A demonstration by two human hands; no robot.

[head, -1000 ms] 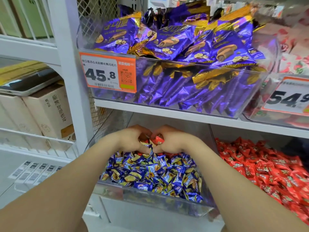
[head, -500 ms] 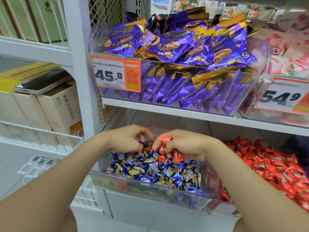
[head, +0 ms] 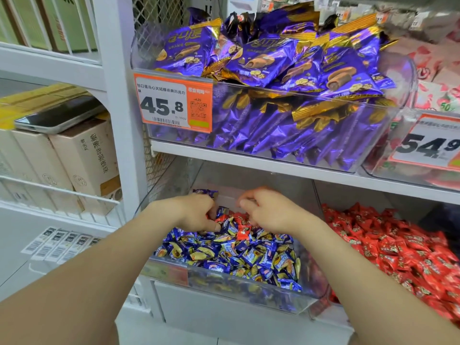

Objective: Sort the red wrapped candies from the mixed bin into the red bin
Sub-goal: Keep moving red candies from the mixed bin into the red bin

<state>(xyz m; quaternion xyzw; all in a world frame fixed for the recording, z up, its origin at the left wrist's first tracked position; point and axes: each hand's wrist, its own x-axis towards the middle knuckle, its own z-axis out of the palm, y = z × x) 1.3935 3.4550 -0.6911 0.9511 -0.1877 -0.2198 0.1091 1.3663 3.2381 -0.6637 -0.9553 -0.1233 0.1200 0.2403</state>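
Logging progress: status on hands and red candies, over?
Left hand, right hand curled in mixed bin, grips unclear. Red candies among blue ones. Red bin unblocked.

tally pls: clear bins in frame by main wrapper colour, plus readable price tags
Purple bin: 1
Blue mixed bin: 1
Red bin: 1
Pink-white bin: 1
Price tags (45.8, 54.9): 2
Total: 6
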